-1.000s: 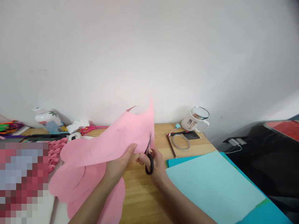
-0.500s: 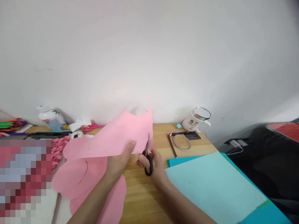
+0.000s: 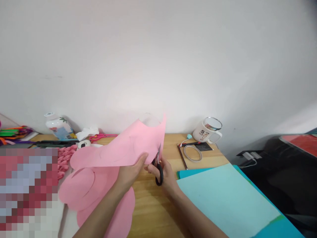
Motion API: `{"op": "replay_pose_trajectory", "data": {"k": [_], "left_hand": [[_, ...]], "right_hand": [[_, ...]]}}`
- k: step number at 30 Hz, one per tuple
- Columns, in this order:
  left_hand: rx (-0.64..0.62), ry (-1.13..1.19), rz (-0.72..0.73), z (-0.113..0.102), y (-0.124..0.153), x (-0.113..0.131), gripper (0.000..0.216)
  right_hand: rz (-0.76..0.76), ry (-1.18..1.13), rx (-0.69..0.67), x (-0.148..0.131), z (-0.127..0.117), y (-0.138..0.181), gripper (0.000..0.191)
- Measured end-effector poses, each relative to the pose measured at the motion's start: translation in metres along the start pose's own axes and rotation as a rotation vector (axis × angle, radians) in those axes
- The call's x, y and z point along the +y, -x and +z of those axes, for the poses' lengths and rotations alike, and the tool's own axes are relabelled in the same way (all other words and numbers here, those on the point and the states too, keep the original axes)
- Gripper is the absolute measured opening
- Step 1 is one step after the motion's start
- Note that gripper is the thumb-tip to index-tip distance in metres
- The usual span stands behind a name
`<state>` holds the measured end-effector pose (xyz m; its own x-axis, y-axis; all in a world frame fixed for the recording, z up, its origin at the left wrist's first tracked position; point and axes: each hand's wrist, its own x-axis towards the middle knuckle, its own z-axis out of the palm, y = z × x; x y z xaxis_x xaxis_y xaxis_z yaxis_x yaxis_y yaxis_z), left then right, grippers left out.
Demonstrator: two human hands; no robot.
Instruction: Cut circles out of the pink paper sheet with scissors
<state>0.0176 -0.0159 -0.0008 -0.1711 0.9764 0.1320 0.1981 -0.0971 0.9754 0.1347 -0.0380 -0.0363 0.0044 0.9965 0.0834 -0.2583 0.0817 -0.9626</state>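
A pink paper sheet (image 3: 123,145) with faint drawn curves and a rounded notch in its top edge is held up above the table. My left hand (image 3: 132,170) grips its lower edge, thumb on the near face and the other fingers hidden behind. In my right hand (image 3: 164,173) are scissors with black handles (image 3: 159,175), their blades at the sheet's right part, pointing upward. Beneath and left of the sheet lie several pink rounded paper pieces (image 3: 79,188), partly covered by my left forearm.
On the right lie light blue sheets (image 3: 223,198) over darker blue ones. Behind them are a white mug (image 3: 206,130), a coiled cable (image 3: 192,153) and a pencil (image 3: 182,157). Pink-handled scissors (image 3: 102,136), tissue (image 3: 87,133) and a white bottle (image 3: 58,127) stand or lie back left, near the wall.
The scissors have cut a little further along the sheet's right part, whose lower corner now looks rounder. The view has shifted slightly; both hands keep their hold.
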Motion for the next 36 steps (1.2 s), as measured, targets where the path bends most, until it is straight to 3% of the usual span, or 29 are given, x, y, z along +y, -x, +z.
{"op": "replay_pose_trajectory", "data": {"k": [5, 14, 20, 36], "left_hand": [[0.036, -0.026, -0.017, 0.002, 0.001, -0.003, 0.044], [-0.022, -0.033, -0.089, 0.001, 0.001, -0.004, 0.042], [-0.003, -0.062, -0.019, 0.002, 0.001, -0.006, 0.037], [0.026, -0.068, -0.002, 0.001, 0.003, 0.003, 0.040]], "right_hand": [[-0.011, -0.014, -0.033, -0.001, -0.002, 0.000, 0.044], [-0.024, 0.040, 0.006, 0.003, -0.002, 0.000, 0.035], [-0.033, -0.036, -0.020, 0.007, -0.004, 0.000, 0.032], [-0.002, -0.086, -0.015, 0.016, -0.005, 0.001, 0.032]]}}
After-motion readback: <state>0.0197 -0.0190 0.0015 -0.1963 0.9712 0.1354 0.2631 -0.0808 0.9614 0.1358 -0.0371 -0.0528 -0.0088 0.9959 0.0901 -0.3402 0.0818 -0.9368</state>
